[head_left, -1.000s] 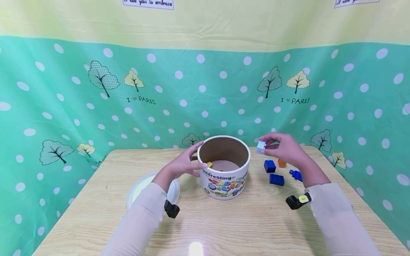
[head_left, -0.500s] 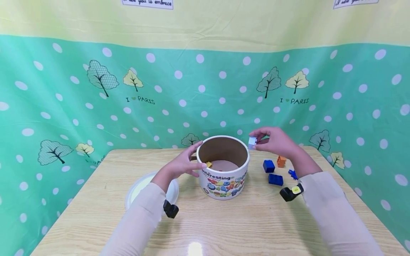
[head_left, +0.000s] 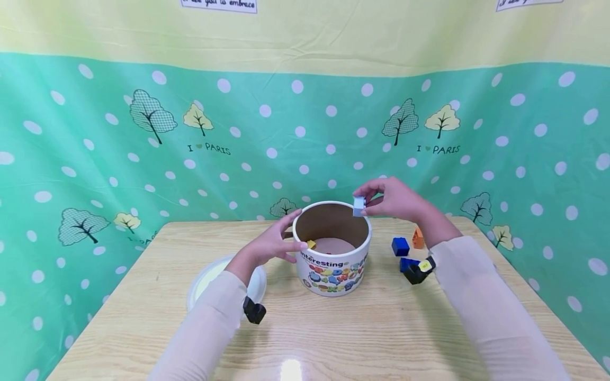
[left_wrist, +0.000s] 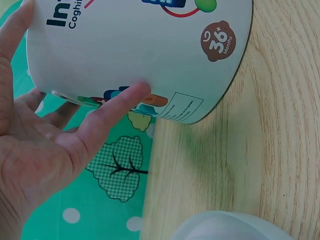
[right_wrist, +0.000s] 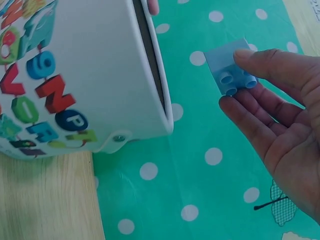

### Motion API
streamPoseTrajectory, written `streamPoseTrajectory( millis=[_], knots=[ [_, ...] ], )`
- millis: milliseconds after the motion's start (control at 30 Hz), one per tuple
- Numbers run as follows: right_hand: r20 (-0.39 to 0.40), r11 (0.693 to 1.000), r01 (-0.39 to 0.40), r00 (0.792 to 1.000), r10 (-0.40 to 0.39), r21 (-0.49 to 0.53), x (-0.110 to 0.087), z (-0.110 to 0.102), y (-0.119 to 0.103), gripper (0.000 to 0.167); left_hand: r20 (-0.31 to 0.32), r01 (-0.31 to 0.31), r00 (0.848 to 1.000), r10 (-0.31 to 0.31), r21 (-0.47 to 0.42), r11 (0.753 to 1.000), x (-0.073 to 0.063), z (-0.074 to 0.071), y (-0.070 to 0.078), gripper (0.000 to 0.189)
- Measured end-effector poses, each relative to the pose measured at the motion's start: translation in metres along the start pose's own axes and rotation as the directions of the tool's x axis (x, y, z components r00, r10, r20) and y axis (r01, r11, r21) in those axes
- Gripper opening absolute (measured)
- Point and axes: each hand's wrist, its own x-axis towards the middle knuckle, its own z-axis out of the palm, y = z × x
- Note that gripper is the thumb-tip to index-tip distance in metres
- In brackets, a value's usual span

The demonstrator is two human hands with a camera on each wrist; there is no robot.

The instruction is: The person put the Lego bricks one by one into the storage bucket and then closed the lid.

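Observation:
A white round bucket point(head_left: 332, 275) with printed letters stands on the table. My left hand point(head_left: 274, 243) rests against its left side, fingers fairly straight, thumb near the front rim; in the left wrist view one finger point(left_wrist: 112, 110) lies along the printed wall. My right hand point(head_left: 393, 200) pinches a light blue toy building block point(head_left: 359, 206) between thumb and fingers, over the bucket's right rim. Round studs on this block point(right_wrist: 225, 62) show in the right wrist view. Inside the bucket lies a small yellow piece point(head_left: 311, 244), with a bit of red barely visible.
Right of the bucket lie a blue block point(head_left: 400, 246), another blue block point(head_left: 408, 263) partly behind the wrist camera, and an orange piece point(head_left: 418, 239). A white round lid point(head_left: 257, 288) sits left, partly under the left sleeve. A patterned curtain point(head_left: 305, 132) hangs behind the table.
My right hand has carried the light blue block left and slightly up, from beside the bucket to over its right rim. The left hand stays on the bucket.

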Motion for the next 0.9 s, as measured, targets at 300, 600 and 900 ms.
streamPoseTrajectory(
  millis=[300,600,900],
  knots=[
    [0.039,0.999,-0.028,0.999,0.027,0.041,0.015,0.004,-0.01,0.039,0.013,-0.003,1.0,0.003,-0.009,1.0,0.001,0.0,-0.001,0.103],
    [0.064,0.999,-0.035,0.997,0.033,0.026,0.032,0.012,-0.008,0.038,0.003,0.004,1.0,-0.004,-0.006,1.0,0.001,0.0,-0.001,0.102],
    [0.075,0.999,-0.041,0.996,0.038,0.032,0.045,0.019,-0.003,0.04,0.012,-0.003,1.0,0.003,-0.006,1.0,0.001,0.0,-0.001,0.1]
  ],
)
